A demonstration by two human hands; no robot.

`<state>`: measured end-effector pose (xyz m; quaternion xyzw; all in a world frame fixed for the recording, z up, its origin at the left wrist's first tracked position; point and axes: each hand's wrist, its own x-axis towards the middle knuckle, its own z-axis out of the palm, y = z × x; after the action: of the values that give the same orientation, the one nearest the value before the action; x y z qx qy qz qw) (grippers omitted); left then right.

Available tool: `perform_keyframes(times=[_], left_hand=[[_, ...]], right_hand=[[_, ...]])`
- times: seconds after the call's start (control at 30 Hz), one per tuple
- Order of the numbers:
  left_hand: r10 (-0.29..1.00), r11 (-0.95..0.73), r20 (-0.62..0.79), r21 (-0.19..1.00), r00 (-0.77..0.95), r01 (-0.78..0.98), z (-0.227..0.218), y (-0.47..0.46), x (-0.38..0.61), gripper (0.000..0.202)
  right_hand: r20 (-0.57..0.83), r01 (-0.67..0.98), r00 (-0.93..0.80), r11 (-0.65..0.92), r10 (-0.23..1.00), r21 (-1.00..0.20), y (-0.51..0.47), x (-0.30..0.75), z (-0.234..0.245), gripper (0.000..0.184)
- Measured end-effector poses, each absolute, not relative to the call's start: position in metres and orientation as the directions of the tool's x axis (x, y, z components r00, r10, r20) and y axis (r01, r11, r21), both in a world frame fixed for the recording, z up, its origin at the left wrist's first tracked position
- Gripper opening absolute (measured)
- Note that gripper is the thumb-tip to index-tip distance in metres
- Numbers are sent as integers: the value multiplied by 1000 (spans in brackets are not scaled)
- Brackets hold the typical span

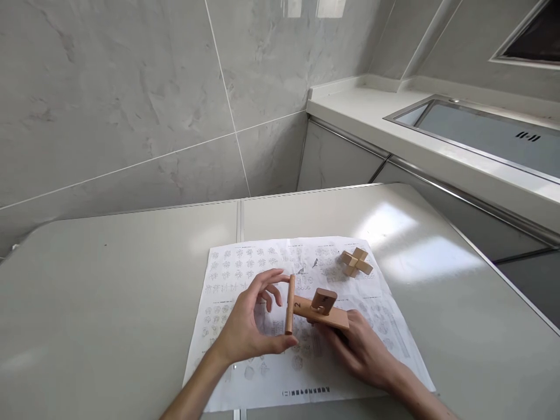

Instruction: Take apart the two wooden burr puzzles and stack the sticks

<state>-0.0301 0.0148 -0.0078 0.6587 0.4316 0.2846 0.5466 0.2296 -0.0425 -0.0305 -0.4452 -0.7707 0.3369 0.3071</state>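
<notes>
My left hand (258, 324) grips a narrow wooden puzzle piece (290, 304) by its two ends, thumb at the bottom and a fingertip at the top. That piece stands across the end of a flat wooden piece marked 2 (336, 318); whether they are joined or only touching I cannot tell. From below, my right hand (365, 350) holds the flat piece, its fingers mostly hidden underneath. Another wooden piece with a rounded top (324, 298) sticks up through the flat one. Beneath both hands lies a printed instruction sheet (245, 388) with rows of small diagrams.
An assembled wooden cross-shaped puzzle (357, 262) rests on the sheet's far right corner. The pale table (109, 303) has a seam near its middle. Beyond it are a grey tiled wall (131, 87) and, at right, a counter (350, 108) with a sink (481, 131).
</notes>
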Motion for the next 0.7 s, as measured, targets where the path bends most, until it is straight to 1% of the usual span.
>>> perform_keyframes(times=[0.07,0.13,0.23,0.33,0.4,0.5,0.7], left_hand=[[901,-49,-73,962,427,268,-7,17,-32,102],[940,-55,-57,948,338,312,-7,20,-35,95],[994,-24,-25,893,103,450,-7,26,-40,83],[990,39,51,807,-134,590,-8,33,-45,83],[970,55,114,754,-214,655,-9,37,-49,84],[957,32,186,694,-222,720,-10,41,-54,80],[963,9,205,624,-175,781,-14,43,-57,74]], right_hand=[[164,468,-414,364,895,-805,-42,229,-29,29],[163,464,-413,361,896,-809,-41,228,-27,27],[182,487,-415,387,892,-783,-41,228,-27,26],[189,505,-416,399,889,-766,-42,227,-28,25],[188,505,-411,394,892,-768,-42,227,-29,25],[182,502,-410,388,894,-773,-42,227,-29,27],[176,514,-423,396,889,-761,-43,228,-31,28]])
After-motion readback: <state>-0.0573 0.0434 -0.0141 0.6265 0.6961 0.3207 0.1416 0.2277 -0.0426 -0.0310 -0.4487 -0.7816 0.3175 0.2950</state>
